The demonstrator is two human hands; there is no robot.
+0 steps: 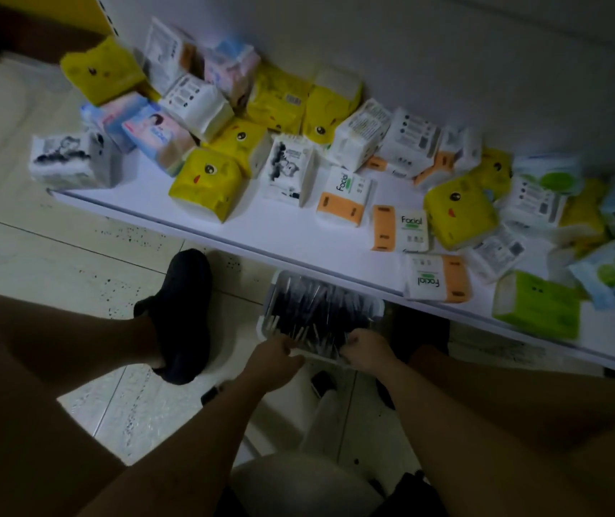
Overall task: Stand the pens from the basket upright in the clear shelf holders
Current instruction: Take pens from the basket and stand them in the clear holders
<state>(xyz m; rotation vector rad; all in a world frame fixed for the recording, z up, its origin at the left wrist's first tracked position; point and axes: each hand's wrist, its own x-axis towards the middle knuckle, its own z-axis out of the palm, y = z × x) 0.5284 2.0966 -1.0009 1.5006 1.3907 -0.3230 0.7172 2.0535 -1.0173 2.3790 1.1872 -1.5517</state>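
1. The fingers (286, 347) of the left hand (270, 358) were curled at the near left rim of the basket (265, 320), their tips against the pale pen ends there; the blur hid whether they gripped pens, the rim, or nothing
2. The fingers (350, 343) of the right hand (367, 350) were curled downward at the near right rim, knuckles up and tips sunk among the pens (317, 311); whether they had closed on anything could not be told
3. The pens lay flat in a loose heap, dark barrels with pale ends, filling the basket; the heap sat between the two hands and just beyond them
4. The basket was white and rectangular and stood on the tiled floor (75, 263), its far end tucked under the front edge of the shelf (280, 233)
5. Both forearms reached in from the bottom of the view, drawing close together at the basket's near edge
6. A black shoe (183, 315) rested on the floor near the basket, to its left
7. The low white shelf ran diagonally above the basket, and tissue packs (209, 182) were strewn across it: yellow ones, white-and-orange ones marked "Facial", green ones and pale blue ones, some leaning on the wall (447, 50) behind
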